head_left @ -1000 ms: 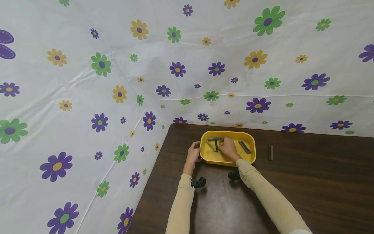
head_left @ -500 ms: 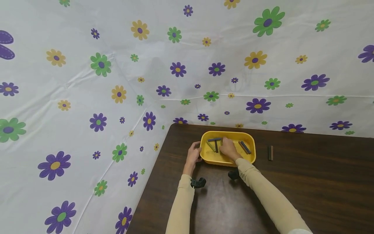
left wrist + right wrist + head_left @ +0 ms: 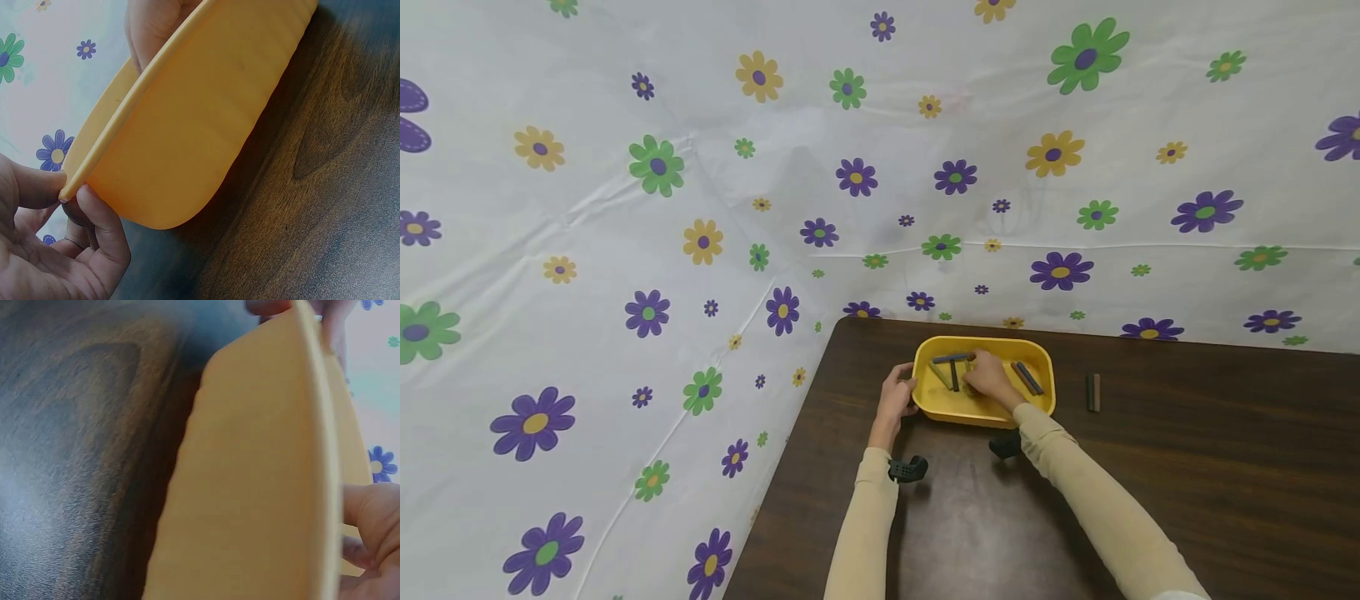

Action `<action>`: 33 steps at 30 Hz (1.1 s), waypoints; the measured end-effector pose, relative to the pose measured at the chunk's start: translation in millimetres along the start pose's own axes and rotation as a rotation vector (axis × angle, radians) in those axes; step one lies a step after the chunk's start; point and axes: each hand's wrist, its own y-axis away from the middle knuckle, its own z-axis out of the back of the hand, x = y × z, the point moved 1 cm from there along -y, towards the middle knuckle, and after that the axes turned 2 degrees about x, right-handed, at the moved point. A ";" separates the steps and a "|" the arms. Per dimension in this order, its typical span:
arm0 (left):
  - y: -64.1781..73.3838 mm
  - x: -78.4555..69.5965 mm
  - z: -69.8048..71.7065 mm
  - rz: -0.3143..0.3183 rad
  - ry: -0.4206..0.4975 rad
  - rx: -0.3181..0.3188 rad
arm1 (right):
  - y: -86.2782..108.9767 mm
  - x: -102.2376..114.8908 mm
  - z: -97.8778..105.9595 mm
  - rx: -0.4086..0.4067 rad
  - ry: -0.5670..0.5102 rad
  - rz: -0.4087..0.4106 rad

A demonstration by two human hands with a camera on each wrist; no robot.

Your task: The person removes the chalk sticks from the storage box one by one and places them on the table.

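In the head view a yellow tray (image 3: 940, 410) stands on the table with short coloured sticks inside. My left hand (image 3: 894, 398) pinches its left rim between thumb and fingers, as the left wrist view also shows. My right hand (image 3: 991, 377) reaches into the tray, its thumb and fingertips curled at a greenish stick (image 3: 967, 367). Left of that lie a blue stick (image 3: 951, 358), a black stick (image 3: 954, 376) and an olive-green stick (image 3: 940, 375), touching or nearly so. In the right wrist view the tray wall hides part of the right hand (image 3: 378, 534).
Inside the tray's right end, a dark blue stick (image 3: 1030, 377) lies beside a brownish one. Right of the tray, a black stick (image 3: 1090, 392) and a brown stick (image 3: 1097, 392) lie side by side on the dark wood table (image 3: 1210, 450). Flowered white sheeting (image 3: 895, 108) rises behind and left.
My right hand shifts slightly to the right and its fingers spread a little, showing more of the greenish stick. My left hand stays at the rim.
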 end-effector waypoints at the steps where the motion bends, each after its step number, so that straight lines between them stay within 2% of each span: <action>1: -0.1 -0.1 0.1 0.003 0.003 0.001 | 0.5 0.2 1.6 0.000 -0.015 -0.001; 10: -1.9 2.1 0.3 -0.005 0.009 0.000 | 13.6 12.5 20.2 0.035 -0.234 -0.025; 16: -2.6 2.8 0.6 0.000 0.006 0.006 | 20.0 14.9 37.1 0.090 -0.417 0.009; 22: -3.1 1.3 1.8 -0.002 0.010 0.011 | 24.0 15.6 60.7 0.096 -0.448 0.036; 33: -4.1 3.1 1.6 0.010 0.004 0.005 | 36.8 8.5 105.6 0.049 -0.478 0.013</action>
